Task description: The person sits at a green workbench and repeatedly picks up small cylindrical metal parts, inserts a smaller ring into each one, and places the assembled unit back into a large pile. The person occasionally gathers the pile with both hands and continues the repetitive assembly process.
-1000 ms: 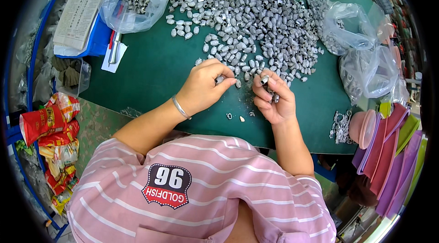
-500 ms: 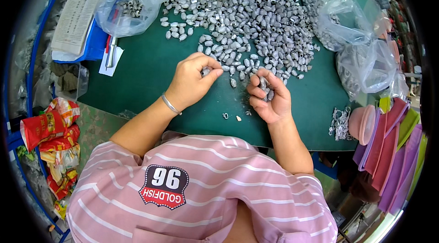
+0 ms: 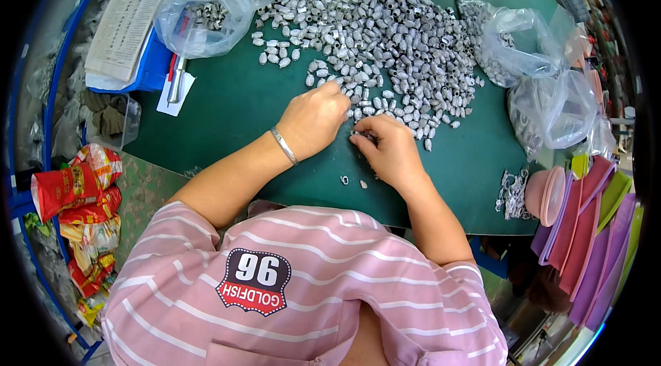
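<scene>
A wide heap of small grey metal barrel-shaped beads (image 3: pixel 385 28) covers the far middle of the green table. At the heap's near edge my left hand (image 3: pixel 315 118), with a silver bangle on its wrist, has its fingers closed and turned down; whatever they grip is hidden. Just to its right and slightly nearer, my right hand (image 3: pixel 391 149) is palm down, its fingers curled over several of the beads, which show a little by the thumb. A small metal ring (image 3: pixel 344 180) and a pale chip (image 3: pixel 363 184) lie on the table below the hands.
At left a plastic bag (image 3: pixel 204 15) holds more metal pieces, beside a silver-handled tool (image 3: pixel 177 84) and papers (image 3: pixel 131 15) on a blue bin. Clear bags (image 3: pixel 551 108) stand at right, with metal clasps (image 3: pixel 513 194) and a pink container (image 3: pixel 545 194) near the right edge.
My right hand has turned from palm up, with beads showing in it, to palm down and moved left. My left hand has shifted slightly right. The view has shifted a little.
</scene>
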The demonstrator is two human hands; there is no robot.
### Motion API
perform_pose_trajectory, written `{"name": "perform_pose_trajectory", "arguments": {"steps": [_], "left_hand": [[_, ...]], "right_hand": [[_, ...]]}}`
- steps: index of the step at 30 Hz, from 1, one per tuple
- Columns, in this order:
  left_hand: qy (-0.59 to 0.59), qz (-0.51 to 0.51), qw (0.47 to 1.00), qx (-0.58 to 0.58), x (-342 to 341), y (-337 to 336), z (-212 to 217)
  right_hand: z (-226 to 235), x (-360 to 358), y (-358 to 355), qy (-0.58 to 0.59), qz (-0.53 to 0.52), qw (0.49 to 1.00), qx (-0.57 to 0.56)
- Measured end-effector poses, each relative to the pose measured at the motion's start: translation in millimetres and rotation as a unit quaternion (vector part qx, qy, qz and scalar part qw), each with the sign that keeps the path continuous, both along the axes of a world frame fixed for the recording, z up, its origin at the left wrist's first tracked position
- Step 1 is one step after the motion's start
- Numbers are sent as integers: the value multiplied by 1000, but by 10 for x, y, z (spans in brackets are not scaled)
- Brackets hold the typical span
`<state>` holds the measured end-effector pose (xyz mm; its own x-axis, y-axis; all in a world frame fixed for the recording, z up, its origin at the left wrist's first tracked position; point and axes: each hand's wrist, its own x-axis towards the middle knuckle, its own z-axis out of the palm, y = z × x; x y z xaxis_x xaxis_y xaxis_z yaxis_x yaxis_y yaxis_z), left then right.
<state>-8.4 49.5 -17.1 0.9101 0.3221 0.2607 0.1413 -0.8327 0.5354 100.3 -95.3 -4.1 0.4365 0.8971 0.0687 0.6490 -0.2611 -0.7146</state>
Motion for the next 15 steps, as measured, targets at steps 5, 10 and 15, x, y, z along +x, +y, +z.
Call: {"name": "perform_pose_trajectory", "arguments": {"steps": [5, 10, 15], "left_hand": [[-74, -38, 978, -190, -78, 16, 69], [-122, -66, 942, -304, -164, -96, 149], [-126, -59, 935, -327, -204, -163, 212]], "right_hand": [[58, 44, -84, 95, -23, 986, 137], [52, 77, -115, 121, 18, 968, 218], [87, 66, -121, 126, 37, 964, 230]]}}
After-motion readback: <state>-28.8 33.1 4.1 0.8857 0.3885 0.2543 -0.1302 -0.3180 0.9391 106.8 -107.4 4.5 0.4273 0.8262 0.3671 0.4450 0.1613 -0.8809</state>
